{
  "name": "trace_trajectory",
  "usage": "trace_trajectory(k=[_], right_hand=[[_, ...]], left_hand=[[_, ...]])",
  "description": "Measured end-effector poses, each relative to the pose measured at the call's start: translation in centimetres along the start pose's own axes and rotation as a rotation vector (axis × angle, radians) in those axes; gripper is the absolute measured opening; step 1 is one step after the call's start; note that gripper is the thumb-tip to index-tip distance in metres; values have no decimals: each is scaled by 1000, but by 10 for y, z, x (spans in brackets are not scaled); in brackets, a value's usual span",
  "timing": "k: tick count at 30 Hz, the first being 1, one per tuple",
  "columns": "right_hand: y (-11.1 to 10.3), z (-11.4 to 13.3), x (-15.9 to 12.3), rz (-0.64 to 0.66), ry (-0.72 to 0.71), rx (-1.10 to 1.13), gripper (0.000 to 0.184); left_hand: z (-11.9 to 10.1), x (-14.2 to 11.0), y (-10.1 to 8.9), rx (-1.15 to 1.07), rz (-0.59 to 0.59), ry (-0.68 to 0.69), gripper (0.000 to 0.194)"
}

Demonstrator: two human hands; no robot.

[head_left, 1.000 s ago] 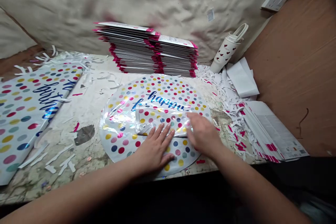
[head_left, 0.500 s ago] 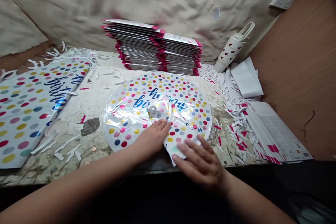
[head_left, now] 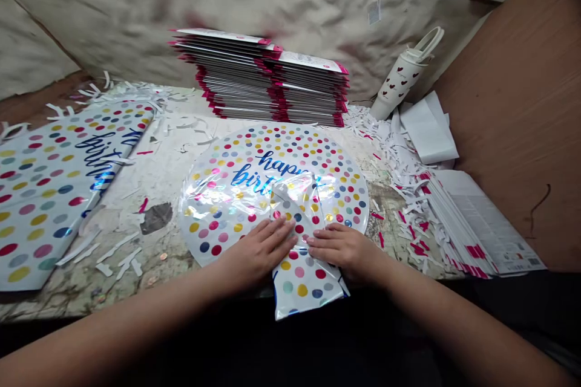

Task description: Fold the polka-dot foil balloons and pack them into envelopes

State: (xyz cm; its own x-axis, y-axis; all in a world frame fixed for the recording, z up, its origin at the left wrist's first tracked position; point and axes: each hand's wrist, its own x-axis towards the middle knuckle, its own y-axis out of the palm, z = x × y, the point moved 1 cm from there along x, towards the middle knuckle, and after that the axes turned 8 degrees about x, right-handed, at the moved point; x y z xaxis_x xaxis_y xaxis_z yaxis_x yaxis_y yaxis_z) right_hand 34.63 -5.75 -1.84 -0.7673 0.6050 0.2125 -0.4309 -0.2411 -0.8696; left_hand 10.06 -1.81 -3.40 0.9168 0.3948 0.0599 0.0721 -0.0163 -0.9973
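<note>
A round, flat foil balloon [head_left: 254, 175] with coloured dots and blue "happy birthday" lettering lies on the table in front of me. A folded part of it runs down the middle, and its dotted tail [head_left: 304, 287] hangs over the near table edge. My left hand [head_left: 261, 248] lies flat with fingers stretched out, pressing on the balloon just left of the fold. My right hand [head_left: 342, 248] rests palm down on the right of the fold, fingers together and pointing left. Neither hand grips anything.
A tall stack of pink-edged packaging cards [head_left: 267, 81] stands behind the balloon. More dotted balloons [head_left: 49, 181] lie at the left. A pile of printed cards [head_left: 476, 224], white paper scraps [head_left: 399, 169] and a heart-printed cup [head_left: 399, 81] sit at the right.
The balloon's tail has been drawn down over the near edge. My right hand moved up and left onto the fold; my left hand stayed pressing beside it.
</note>
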Motion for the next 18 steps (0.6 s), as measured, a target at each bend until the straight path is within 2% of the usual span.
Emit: trace_trajectory(k=[2,4,7,9,10,13,16,18], right_hand=[[-4,-3,3,-20,158,196,29],[-7,-10,9,-49,413,428,23],[-9,-28,23,-104,797,606,15],[-11,-40,34,-155,929,567,25],[-12,-45,38,-178,958,529,28],[-14,-48,48,-280,1011,388,30],[-8,-36,59,-322,818,127,29],[2,-29,68,-253,655,9,29]], left_hand=[[0,-5,-4,-79,-102,-6,40],[6,-3,-11,-290,-97,-150,32],[24,15,-23,-747,109,-675,19],[35,30,-29,-955,256,-941,25],[40,38,-31,-1012,297,-1007,28],[48,54,-29,-1099,349,-1065,31],[50,59,-24,-1162,363,-1114,31],[51,58,-24,-1190,350,-1137,31]])
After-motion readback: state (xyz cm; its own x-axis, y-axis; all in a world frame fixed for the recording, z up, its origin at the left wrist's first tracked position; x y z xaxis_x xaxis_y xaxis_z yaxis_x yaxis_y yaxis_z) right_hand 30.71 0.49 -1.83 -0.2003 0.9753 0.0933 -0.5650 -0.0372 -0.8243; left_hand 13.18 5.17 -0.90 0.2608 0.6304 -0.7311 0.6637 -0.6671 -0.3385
